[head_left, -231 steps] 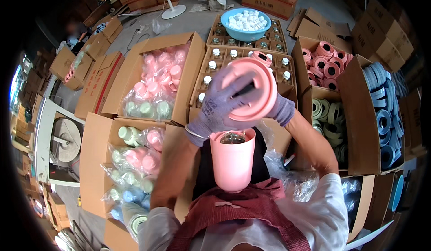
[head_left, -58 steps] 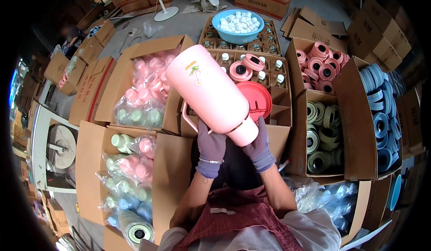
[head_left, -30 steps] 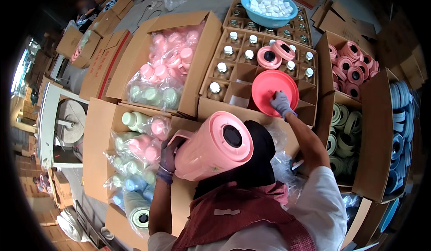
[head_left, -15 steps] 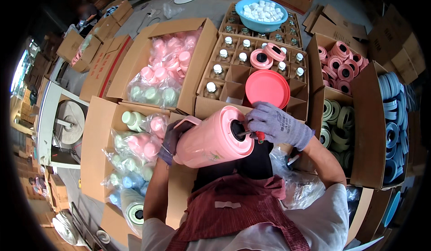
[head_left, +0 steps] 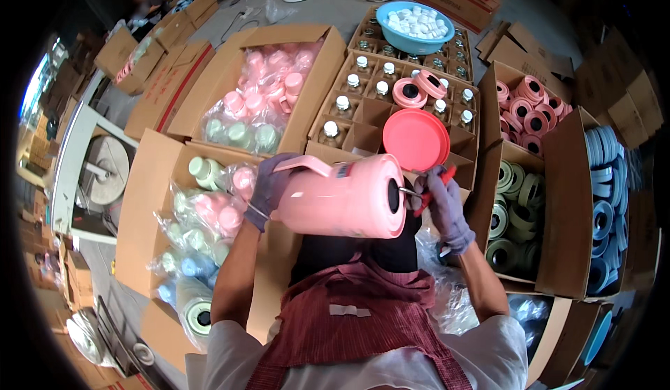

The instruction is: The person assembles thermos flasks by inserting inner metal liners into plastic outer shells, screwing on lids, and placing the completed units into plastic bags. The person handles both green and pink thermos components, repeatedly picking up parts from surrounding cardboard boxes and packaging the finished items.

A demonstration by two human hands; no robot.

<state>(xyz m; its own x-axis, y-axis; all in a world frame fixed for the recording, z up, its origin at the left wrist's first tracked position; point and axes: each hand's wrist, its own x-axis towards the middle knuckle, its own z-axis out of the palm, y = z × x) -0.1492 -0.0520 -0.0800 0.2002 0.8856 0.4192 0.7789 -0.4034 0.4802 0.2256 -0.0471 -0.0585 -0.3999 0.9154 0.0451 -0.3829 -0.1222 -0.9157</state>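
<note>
A glossy pink thermos jug [head_left: 338, 201] lies nearly level in front of my apron. My left hand [head_left: 269, 189], in a grey-purple work glove, is closed round its left end, close to the pink handle. The jug's right end has a pink rim with a black round plug [head_left: 393, 195] in its middle. In its glove, my right hand [head_left: 444, 208] grips a red-handled tool [head_left: 423, 193] with a slim metal shaft. The tip of the shaft meets the black plug. Its exact kind is hidden by my fingers.
A red round tray [head_left: 417, 140] and pink rings [head_left: 410, 92] rest on a divided carton of white-capped bottles. Behind is a blue basin [head_left: 414, 41] of white caps. Cartons of bagged pink and green parts [head_left: 234, 104] stand left, with pink, green and blue rings [head_left: 601, 212] right.
The jug has turned so its right end faces more to the right, with its handle on top. My right hand has swung down and right, and its grip on the tool has changed.
</note>
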